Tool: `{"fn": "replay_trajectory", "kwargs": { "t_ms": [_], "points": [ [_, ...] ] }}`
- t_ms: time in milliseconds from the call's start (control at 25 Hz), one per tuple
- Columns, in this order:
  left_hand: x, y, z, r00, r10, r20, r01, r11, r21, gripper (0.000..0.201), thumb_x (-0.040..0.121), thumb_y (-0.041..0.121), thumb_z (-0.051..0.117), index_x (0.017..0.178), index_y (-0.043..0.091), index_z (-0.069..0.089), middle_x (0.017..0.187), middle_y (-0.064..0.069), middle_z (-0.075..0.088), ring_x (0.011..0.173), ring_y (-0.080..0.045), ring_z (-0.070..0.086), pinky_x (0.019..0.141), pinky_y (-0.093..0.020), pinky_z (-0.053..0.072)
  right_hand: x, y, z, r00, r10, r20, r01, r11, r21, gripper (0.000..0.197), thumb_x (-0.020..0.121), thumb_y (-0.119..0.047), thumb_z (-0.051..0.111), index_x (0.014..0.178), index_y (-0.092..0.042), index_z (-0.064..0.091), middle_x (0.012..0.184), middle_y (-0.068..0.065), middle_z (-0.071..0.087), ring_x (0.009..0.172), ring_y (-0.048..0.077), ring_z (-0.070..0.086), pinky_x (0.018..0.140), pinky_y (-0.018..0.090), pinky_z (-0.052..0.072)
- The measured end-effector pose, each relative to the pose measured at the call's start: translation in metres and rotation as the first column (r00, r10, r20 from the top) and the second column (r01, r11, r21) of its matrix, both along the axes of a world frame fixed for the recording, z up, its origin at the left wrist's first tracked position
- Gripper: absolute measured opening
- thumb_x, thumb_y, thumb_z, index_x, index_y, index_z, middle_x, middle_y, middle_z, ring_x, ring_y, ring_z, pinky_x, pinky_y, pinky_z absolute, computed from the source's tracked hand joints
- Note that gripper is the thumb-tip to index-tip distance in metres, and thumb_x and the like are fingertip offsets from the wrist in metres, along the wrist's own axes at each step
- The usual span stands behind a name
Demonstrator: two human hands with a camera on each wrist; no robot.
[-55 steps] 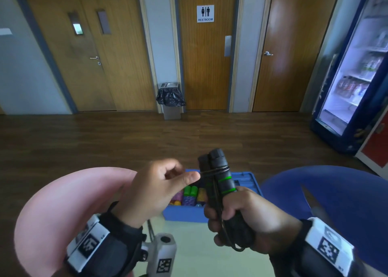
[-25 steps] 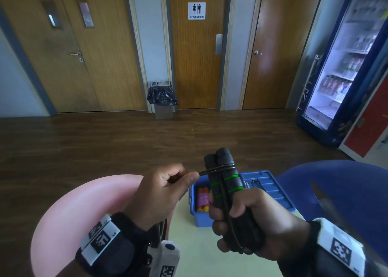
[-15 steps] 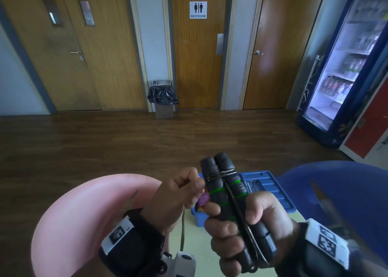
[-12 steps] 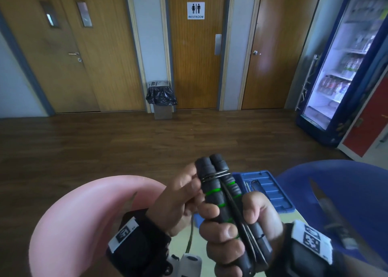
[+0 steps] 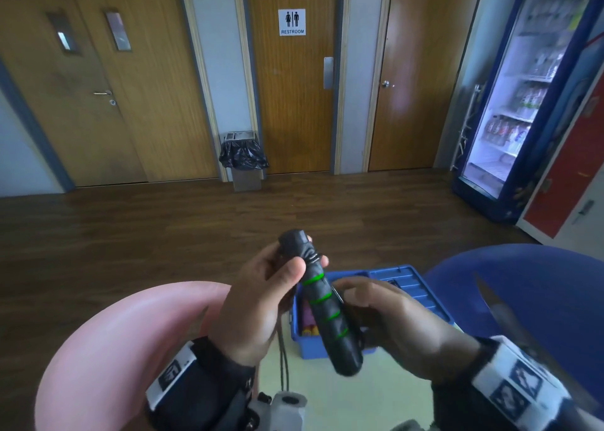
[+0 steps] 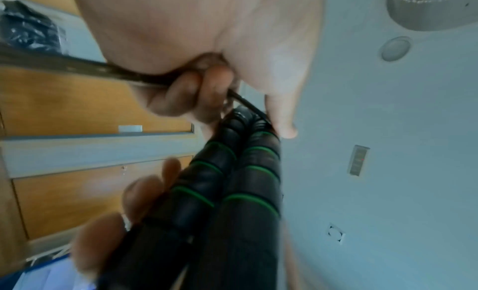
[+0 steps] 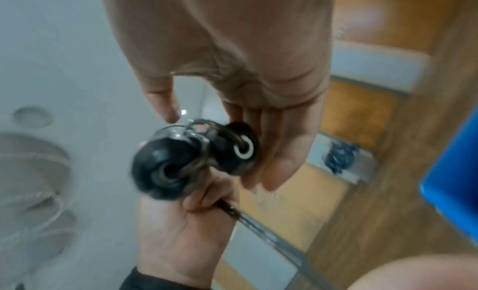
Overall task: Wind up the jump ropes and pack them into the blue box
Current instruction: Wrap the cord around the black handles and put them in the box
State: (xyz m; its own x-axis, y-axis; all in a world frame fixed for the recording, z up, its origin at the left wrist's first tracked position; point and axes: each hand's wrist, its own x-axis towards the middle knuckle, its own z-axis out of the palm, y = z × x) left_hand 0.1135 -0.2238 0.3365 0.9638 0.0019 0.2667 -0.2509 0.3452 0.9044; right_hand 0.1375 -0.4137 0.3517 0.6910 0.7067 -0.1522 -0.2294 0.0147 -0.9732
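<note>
Two black jump rope handles (image 5: 323, 306) with green rings are held together, tilted, above the blue box (image 5: 408, 286). My left hand (image 5: 302, 262) grips their upper end, where the cord is wound round them. In the left wrist view its fingers (image 6: 191, 94) also curl round the cord (image 6: 77, 67). My right hand (image 5: 359, 291) lies against the handles' right side. In the right wrist view its fingers (image 7: 282, 151) are straight beside the handle ends (image 7: 181, 161). Loose cord (image 5: 283, 358) hangs below my left hand. Coloured handles (image 5: 309, 319) lie in the box.
The box stands on a pale green table (image 5: 359, 404). A pink chair back (image 5: 114, 349) is at the left and a blue chair (image 5: 523, 299) at the right. Beyond are the wood floor, a bin (image 5: 245, 162) and a drinks fridge (image 5: 523, 103).
My left hand stopped pulling the cord sideways and closed round the top of the handles. My right hand let go its grip on the handles and straightened its fingers beside them.
</note>
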Motion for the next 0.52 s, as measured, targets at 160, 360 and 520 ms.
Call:
{"fn": "replay_trajectory", "kwargs": {
  "t_ms": [160, 360, 520],
  "points": [
    [0.003, -0.020, -0.006, 0.963, 0.264, 0.052, -0.269, 0.941, 0.206, 0.040, 0.068, 0.047, 0.073, 0.094, 0.017, 0.073, 0.093, -0.011, 0.076, 0.085, -0.017, 0.070, 0.074, -0.026, 0.051, -0.008, 0.020, -0.010, 0.906, -0.096, 0.412, 0.240, 0.919, -0.313, 0.040, 0.070, -0.039, 0.076, 0.105, -0.028, 0.059, 0.076, -0.005, 0.065, 0.059, 0.006, 0.056, 0.055, 0.024, 0.045],
    [-0.001, -0.024, -0.008, 0.974, 0.222, 0.040, -0.224, 0.930, 0.290, 0.033, 0.074, 0.046, 0.074, 0.098, 0.024, 0.074, 0.096, -0.005, 0.076, 0.089, -0.020, 0.070, 0.075, -0.032, 0.054, -0.012, 0.020, -0.011, 0.965, -0.167, 0.200, 0.224, 0.924, -0.311, 0.017, 0.066, -0.011, 0.052, 0.082, -0.008, 0.055, 0.063, 0.011, 0.055, 0.050, 0.021, 0.044, 0.043, 0.021, 0.031],
    [-0.004, -0.011, -0.004, 0.986, 0.146, 0.078, -0.165, 0.891, 0.422, 0.026, 0.086, 0.030, 0.068, 0.109, 0.018, 0.073, 0.105, 0.000, 0.077, 0.102, -0.013, 0.070, 0.083, -0.025, 0.053, -0.021, 0.011, -0.008, 0.992, -0.108, -0.071, 0.102, 0.992, -0.075, 0.020, 0.061, -0.005, 0.049, 0.080, -0.002, 0.055, 0.066, 0.016, 0.053, 0.050, 0.024, 0.048, 0.047, 0.021, 0.038]
  ]
}}
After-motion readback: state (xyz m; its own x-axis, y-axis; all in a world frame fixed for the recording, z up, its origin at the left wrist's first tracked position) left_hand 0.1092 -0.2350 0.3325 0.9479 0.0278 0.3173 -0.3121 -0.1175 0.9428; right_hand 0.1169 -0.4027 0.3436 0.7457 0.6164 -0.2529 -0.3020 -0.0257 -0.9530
